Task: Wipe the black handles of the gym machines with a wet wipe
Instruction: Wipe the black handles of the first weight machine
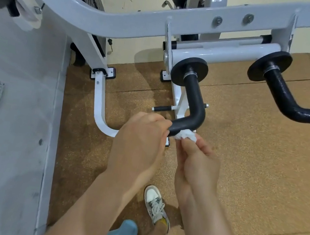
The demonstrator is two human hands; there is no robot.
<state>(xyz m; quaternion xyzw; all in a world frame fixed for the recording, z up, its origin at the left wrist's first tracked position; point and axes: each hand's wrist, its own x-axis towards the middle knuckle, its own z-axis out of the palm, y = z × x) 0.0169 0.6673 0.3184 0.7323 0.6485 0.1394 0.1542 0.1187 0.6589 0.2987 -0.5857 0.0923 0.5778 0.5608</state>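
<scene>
A bent black handle (194,101) hangs from a round black disc on the white machine frame (108,19). My left hand (139,141) is wrapped around the handle's near end, hiding its tip. My right hand (198,159) pinches a crumpled white wet wipe (184,135) against the underside of the handle, just right of my left hand. A second black handle (284,97) sticks out at the right, untouched, and runs off the frame edge.
A grey wall (10,117) with a socket plate stands close on the left. White frame legs and feet (99,97) rest on the brown cork-like floor (252,171). My sneaker (155,203) is below my hands.
</scene>
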